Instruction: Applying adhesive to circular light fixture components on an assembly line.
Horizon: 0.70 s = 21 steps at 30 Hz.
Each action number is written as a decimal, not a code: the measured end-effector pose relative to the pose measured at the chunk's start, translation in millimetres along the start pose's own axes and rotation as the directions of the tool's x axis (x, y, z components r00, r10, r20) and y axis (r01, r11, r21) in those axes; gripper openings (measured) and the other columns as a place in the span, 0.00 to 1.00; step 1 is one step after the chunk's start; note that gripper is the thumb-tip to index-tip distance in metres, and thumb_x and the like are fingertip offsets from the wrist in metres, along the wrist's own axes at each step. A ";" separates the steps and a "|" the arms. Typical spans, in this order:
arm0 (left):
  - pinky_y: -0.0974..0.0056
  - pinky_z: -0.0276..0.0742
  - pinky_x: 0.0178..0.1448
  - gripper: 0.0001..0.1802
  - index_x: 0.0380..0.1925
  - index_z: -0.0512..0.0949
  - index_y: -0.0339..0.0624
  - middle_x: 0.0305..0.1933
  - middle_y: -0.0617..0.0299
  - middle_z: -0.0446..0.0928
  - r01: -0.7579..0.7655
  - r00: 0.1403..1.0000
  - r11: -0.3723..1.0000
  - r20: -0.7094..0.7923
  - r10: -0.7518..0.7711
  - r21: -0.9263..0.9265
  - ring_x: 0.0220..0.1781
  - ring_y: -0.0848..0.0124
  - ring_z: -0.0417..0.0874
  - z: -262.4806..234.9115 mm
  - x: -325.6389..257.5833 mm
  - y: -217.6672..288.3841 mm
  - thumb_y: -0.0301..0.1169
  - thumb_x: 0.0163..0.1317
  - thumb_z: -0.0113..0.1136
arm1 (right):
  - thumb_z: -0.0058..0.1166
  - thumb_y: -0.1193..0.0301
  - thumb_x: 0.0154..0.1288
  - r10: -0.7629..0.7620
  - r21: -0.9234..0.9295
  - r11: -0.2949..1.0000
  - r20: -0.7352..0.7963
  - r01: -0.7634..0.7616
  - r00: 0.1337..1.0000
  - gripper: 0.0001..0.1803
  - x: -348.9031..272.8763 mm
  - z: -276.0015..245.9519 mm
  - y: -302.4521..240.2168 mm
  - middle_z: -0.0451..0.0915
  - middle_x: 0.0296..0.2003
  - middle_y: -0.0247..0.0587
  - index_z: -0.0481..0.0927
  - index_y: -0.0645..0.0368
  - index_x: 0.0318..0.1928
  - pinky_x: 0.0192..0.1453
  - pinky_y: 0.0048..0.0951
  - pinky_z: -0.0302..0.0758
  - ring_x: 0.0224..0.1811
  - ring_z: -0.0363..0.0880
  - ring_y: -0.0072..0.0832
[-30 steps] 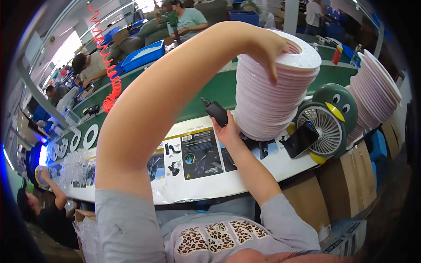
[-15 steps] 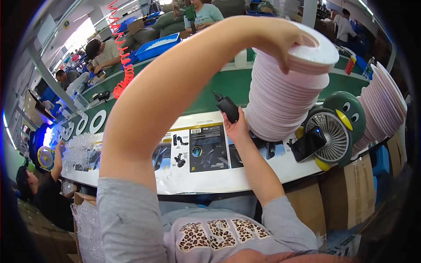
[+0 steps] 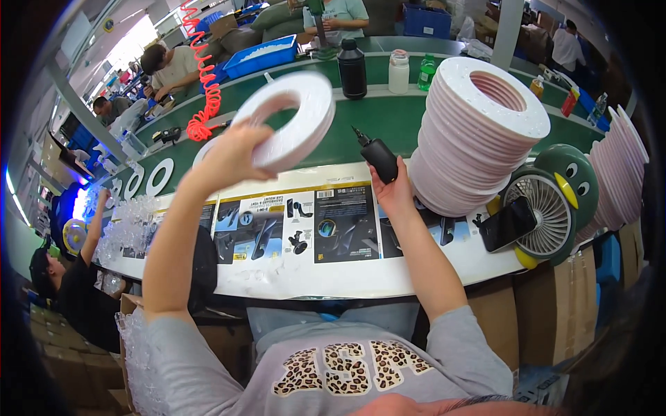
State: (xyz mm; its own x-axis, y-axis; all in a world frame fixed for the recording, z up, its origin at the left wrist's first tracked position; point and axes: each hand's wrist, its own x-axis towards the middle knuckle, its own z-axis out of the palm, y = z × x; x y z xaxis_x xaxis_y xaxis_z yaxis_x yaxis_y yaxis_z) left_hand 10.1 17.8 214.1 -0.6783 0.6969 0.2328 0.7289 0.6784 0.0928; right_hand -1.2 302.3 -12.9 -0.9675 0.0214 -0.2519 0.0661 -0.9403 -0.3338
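Note:
My left hand (image 3: 234,154) is closed on a short stack of flat white rings (image 3: 318,130), held tilted in the air over the left half of the bench and slightly blurred. The fingers reach over its near edge beside the hole. In my right hand (image 3: 395,187) is a small black squeeze bottle (image 3: 381,161), its narrow nozzle pointing up and away to the left. Just right of that hand stands a tall, leaning stack of the same white rings (image 3: 461,152), which neither hand grips. Single white rings (image 3: 160,177) lie on the green belt at left.
Printed packaging sheets (image 3: 345,225) cover the white bench. A penguin-shaped fan (image 3: 586,173) with a phone (image 3: 510,225) against it stands right, before another ring stack (image 3: 617,173). Bottles (image 3: 352,69) line the belt's far side. A red coiled hose (image 3: 207,90) hangs left; co-workers sit beyond.
My left hand has left the top of the tall stack and moved left, carrying off a short stack of rings. My right hand keeps the black bottle in nearly the same place.

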 end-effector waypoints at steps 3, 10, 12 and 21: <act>0.53 0.65 0.61 0.24 0.32 0.75 0.40 0.36 0.52 0.77 0.070 0.987 0.997 0.143 -0.075 0.039 0.47 0.54 0.76 44.2 -39.1 4.7 0.37 0.34 0.74 | 0.53 0.55 0.64 -0.005 0.034 0.999 -0.002 0.005 1.000 0.23 -3.5 7.2 0.2 0.80 0.39 0.49 0.72 0.64 0.47 0.37 0.24 0.83 0.37 0.82 0.33; 0.48 0.54 0.71 0.27 0.37 0.74 0.42 0.35 0.57 0.78 -0.218 0.923 0.975 0.335 0.191 0.046 0.46 0.62 0.79 126.1 -86.7 24.1 0.35 0.33 0.74 | 0.61 0.66 0.59 -0.214 -0.169 0.964 -0.042 0.204 0.976 0.18 -12.2 14.2 -2.9 0.78 0.36 0.41 0.72 0.60 0.45 0.35 0.22 0.82 0.31 0.81 0.27; 0.47 0.53 0.71 0.26 0.35 0.73 0.42 0.34 0.59 0.77 -0.297 0.901 0.955 0.337 0.272 0.022 0.45 0.62 0.79 127.9 -87.5 41.6 0.34 0.34 0.73 | 0.61 0.67 0.59 -0.254 -0.247 0.938 -0.015 0.242 0.967 0.17 -22.3 22.4 -7.3 0.78 0.35 0.39 0.72 0.59 0.45 0.34 0.21 0.81 0.30 0.80 0.25; 0.41 0.47 0.73 0.21 0.32 0.71 0.44 0.31 0.64 0.74 -0.330 0.900 0.944 0.307 0.310 0.014 0.46 0.65 0.78 140.8 -92.3 45.1 0.29 0.35 0.69 | 0.60 0.71 0.60 -0.465 -0.528 0.683 0.216 0.504 0.858 0.13 -49.1 51.7 -13.6 0.73 0.34 0.28 0.71 0.53 0.43 0.24 0.12 0.64 0.28 0.70 0.11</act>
State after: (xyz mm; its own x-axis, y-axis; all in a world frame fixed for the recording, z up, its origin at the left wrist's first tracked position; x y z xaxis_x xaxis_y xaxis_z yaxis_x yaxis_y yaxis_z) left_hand 92.4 16.8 60.5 -0.4128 0.9089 -0.0586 0.9106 0.4134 -0.0030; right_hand 32.7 296.4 51.0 -0.9139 0.3825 0.1356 -0.3133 -0.4524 -0.8350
